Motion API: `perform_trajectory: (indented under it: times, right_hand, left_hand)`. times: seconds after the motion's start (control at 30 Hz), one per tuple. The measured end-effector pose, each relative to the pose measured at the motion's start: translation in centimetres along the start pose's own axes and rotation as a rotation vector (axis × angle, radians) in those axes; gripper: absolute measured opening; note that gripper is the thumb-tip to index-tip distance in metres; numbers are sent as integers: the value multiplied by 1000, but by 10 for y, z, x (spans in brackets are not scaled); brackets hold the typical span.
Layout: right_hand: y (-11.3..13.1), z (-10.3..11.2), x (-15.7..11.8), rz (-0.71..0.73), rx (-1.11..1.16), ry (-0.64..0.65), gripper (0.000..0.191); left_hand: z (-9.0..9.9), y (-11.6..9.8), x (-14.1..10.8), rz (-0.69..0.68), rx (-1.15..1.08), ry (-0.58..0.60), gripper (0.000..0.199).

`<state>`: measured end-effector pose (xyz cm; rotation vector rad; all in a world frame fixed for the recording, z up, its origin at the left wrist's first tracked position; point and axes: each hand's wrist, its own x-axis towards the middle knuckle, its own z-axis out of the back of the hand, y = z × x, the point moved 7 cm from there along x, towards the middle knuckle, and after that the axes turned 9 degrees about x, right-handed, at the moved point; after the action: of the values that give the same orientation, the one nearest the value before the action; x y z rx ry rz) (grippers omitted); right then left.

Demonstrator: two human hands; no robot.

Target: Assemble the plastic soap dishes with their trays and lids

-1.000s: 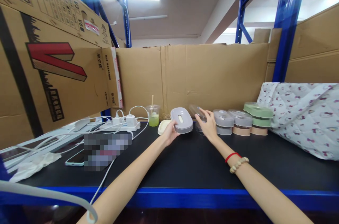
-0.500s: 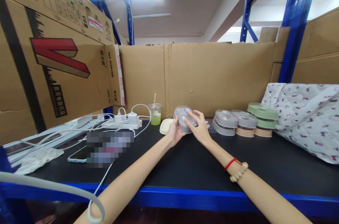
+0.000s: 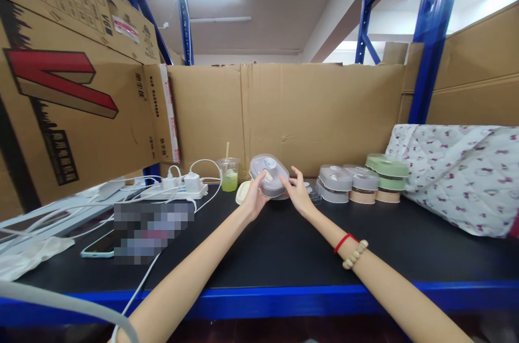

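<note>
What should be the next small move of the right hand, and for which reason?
Probably the right hand should press the clear cover down along the box's right edge. The cover lies over the tilted box, the left hand holds it with the thumb on top, and the right fingers are at that edge. Full seating cannot be seen.

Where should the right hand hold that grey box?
Probably the grey box is best held by its rounded right edge, coming from the right: it's tilted with its top in view, and the left hand grips its left side.
</note>
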<state>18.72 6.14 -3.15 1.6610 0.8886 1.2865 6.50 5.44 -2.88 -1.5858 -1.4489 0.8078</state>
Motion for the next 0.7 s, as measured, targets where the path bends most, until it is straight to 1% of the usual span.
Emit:
perform_trajectory:
  times: [0.07, 0.13, 0.2, 0.27, 0.37, 0.47, 0.53, 0.6, 0.7]
  right_hand:
    - [-2, -3, -1, -116, 119, 20, 71]
    - [1, -3, -1, -153, 239, 2, 68]
    - [7, 3, 3, -130, 330, -55, 62]
    - [15, 15, 9, -59, 373, -147, 55]
    - [33, 47, 18, 121, 361, -324, 52]
    - [45, 89, 20, 248, 316, -567, 54]
    - [48, 117, 20, 279, 286, -725, 53]
    - [48, 141, 18, 281, 268, -854, 51]
    - [43, 169, 14, 251, 267, -1034, 51]
  left_hand:
    - [2, -1, 2, -24, 36, 0, 23]
    - [4, -2, 6, -35, 90, 3, 24]
    - [7, -4, 9, -46, 147, -4, 23]
    - [12, -7, 10, -54, 182, -37, 20]
    - [18, -9, 8, -49, 189, -94, 16]
    - [22, -7, 7, -26, 207, -124, 14]
    - [23, -5, 7, -20, 229, -135, 14]
    - [24, -4, 8, -30, 255, -140, 15]
    - [25, -3, 9, -39, 286, -148, 14]
